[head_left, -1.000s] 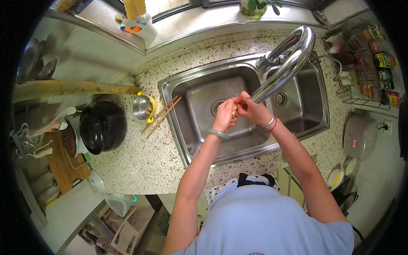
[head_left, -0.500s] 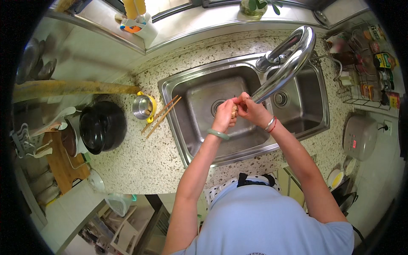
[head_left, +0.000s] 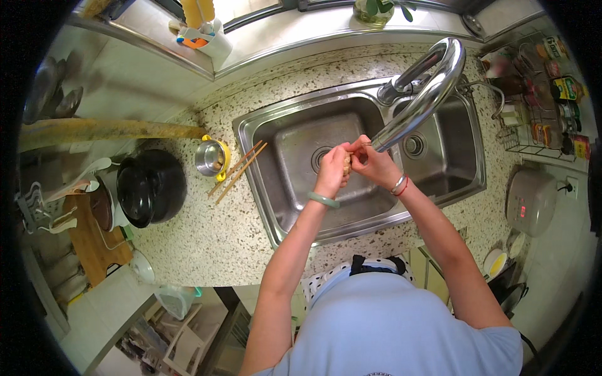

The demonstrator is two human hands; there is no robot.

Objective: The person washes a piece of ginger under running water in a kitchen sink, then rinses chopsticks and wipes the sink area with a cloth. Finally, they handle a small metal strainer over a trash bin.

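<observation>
Over the large basin of the steel sink (head_left: pixel 248 135), my hands meet beneath the faucet spout (head_left: pixel 411 116). My left hand (head_left: pixel 329 172), with a green bangle at its wrist, is closed around a small, tan, lumpy thing (head_left: pixel 347 165); its kind is too small and covered to tell. My right hand (head_left: pixel 375 166) is closed, thumb and fingertips pinched together against the top of the left fist. Whatever lies between those fingertips is hidden. Behind the hands, the drain (head_left: pixel 320 156) is partly covered.
Two chopsticks (head_left: pixel 241 172) lie left of the sink beside a small metal pot with yellow handles (head_left: pixel 212 156). Farther left stands a black pot (head_left: pixel 166 188). A wire rack of jars (head_left: pixel 539 106) and a grey appliance with a lit display (head_left: pixel 530 203) stand at the right.
Both hands stay in nearly the same place above the sink. My right fingers shift slightly against the left fist, and the left wrist moves a little.
</observation>
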